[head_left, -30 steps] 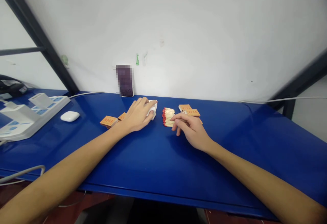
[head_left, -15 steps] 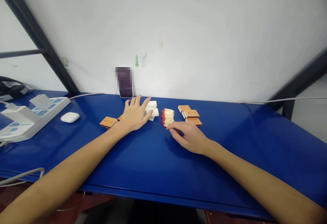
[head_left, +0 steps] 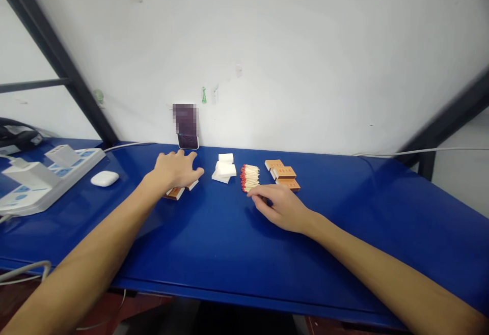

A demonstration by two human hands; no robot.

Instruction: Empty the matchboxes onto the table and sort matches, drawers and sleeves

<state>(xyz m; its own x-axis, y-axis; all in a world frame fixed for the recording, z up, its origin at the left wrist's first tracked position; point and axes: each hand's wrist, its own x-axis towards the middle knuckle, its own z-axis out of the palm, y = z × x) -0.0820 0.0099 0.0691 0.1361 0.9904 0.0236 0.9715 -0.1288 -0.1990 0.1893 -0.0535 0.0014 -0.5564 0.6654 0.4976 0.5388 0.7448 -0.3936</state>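
My left hand (head_left: pixel 173 170) lies palm down over the orange matchboxes (head_left: pixel 176 192) left of centre, its fingers curled over them. To its right sit white matchbox trays (head_left: pixel 225 169) in a small heap. A pile of red-tipped matches (head_left: pixel 250 177) lies beside them. My right hand (head_left: pixel 280 206) rests on the blue table (head_left: pixel 229 243) just in front of the pile, thumb and forefinger pinched at the near ends of the matches. Orange matchboxes (head_left: pixel 283 174) are stacked behind that hand.
A phone (head_left: pixel 186 126) leans against the white wall. At the far left stand a white power strip (head_left: pixel 42 177) with plugs and a white earbud case (head_left: pixel 104 178). Cables run along the back edge, and dark metal braces slant at both sides.
My left hand let go of the white trays and moved left onto the orange matchboxes. My right hand shifted slightly toward the near end of the match pile.
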